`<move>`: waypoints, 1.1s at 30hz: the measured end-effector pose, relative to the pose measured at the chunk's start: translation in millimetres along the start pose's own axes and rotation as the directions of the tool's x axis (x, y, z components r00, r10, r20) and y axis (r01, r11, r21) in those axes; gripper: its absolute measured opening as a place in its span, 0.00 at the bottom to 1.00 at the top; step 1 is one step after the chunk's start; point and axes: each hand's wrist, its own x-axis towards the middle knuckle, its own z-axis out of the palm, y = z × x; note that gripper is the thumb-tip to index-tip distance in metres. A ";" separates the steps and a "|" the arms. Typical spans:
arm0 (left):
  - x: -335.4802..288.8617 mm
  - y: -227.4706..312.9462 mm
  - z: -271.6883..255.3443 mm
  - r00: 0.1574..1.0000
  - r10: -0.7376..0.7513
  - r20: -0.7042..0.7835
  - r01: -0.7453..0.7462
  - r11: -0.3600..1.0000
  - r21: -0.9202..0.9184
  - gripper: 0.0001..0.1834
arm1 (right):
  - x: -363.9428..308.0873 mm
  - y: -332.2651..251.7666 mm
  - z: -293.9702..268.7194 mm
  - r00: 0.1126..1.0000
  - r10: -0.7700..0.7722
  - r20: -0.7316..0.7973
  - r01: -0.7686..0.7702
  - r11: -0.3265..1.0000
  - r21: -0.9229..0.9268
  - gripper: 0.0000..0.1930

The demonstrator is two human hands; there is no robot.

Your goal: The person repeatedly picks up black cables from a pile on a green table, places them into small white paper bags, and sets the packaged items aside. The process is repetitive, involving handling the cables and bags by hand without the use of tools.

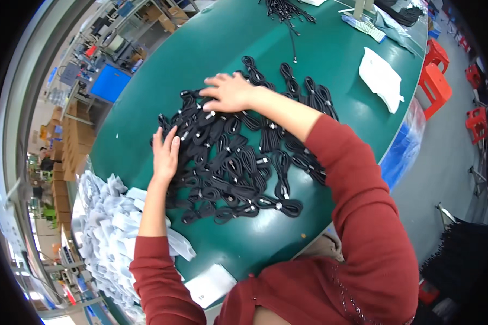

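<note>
From the head camera I see my left hand [165, 154] flat and open against the near-left edge of the cable pile [238, 162] on the green table [320, 54]. My right hand [229, 93] rests open on the pile's far side, gripping nothing.

Light: bright, even, from overhead; shadows soft and faint.
Glare: pale sheen on the green table [320, 59].
Edges: strong fisheye bending, black corners.
Focus: centre sharp, rim smeared.
</note>
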 end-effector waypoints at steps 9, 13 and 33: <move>-219.1 48.7 -113.2 0.984 -0.056 -0.170 0.043 0.996 -0.079 0.22 | -236.1 70.9 -44.3 0.700 0.653 -0.289 -0.709 0.683 -0.175 0.24; -316.2 56.7 -113.0 0.931 -0.196 -0.307 0.175 0.980 -0.095 0.18 | -264.7 68.7 -15.5 0.691 0.627 -0.360 -0.651 0.756 0.070 0.25; -408.0 114.5 -39.5 0.922 -0.284 -0.265 0.152 0.892 -0.426 0.14 | -279.7 -280.0 65.9 0.972 0.004 -0.236 0.156 0.737 0.658 0.22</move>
